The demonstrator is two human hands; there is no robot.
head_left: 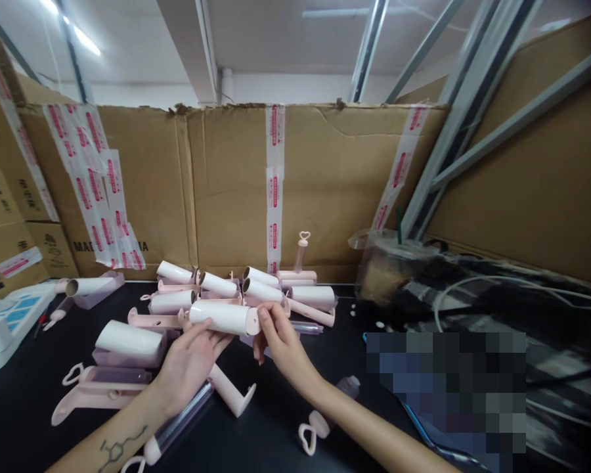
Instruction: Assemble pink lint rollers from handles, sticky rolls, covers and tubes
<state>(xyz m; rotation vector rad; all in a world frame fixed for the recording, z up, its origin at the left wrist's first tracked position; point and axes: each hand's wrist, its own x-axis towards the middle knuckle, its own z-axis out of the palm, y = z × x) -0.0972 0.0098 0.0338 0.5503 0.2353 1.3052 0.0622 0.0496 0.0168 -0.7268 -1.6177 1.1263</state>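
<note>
Centrally, the left hand [190, 361] cradles a white roll [217, 317] from below; the right hand [278, 335] pinches the pink end piece [252, 322]. That end looks fitted, while open-ended rolls [219, 284] behind the white roll seem not yet done. The white roll's long axis runs sideways, pink end rightward, above a black surface [268, 430], with a pink handle [228, 391] in front of it.

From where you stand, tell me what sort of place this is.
Probably a makeshift workbench in a workshop or storeroom: a black tabletop scattered with white rolls and pink plastic parts, backed by a taped cardboard wall, with metal posts rising around it.
</note>
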